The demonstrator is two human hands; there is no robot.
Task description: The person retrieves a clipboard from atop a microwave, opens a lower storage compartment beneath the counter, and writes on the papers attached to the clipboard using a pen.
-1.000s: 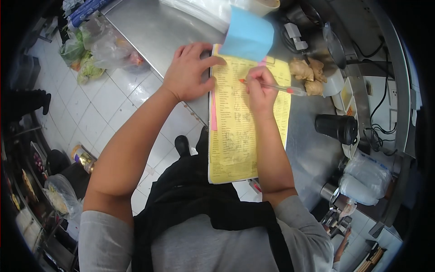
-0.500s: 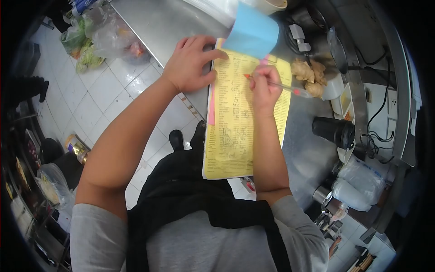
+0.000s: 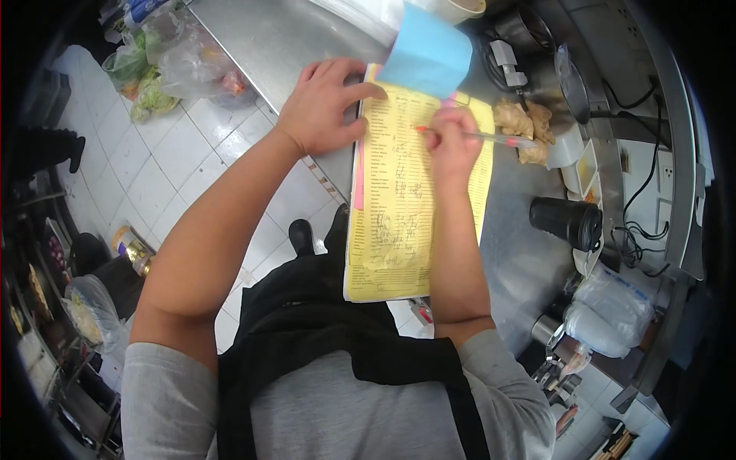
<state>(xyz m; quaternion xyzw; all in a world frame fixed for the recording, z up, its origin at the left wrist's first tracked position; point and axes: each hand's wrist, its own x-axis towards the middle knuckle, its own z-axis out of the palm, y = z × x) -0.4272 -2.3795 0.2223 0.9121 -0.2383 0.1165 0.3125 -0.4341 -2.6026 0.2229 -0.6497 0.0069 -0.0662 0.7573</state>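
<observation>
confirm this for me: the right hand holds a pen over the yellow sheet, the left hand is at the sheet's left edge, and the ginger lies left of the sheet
Wrong side for the ginger: the head view shows it to the right of the yellow sheet. The right hand does hold a pen over it, with the left hand at its left edge.

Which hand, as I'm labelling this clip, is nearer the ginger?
Right. The right hand, holding a pen, is left of the ginger; the left hand is farther left, thumb on the yellow sheet.
</observation>
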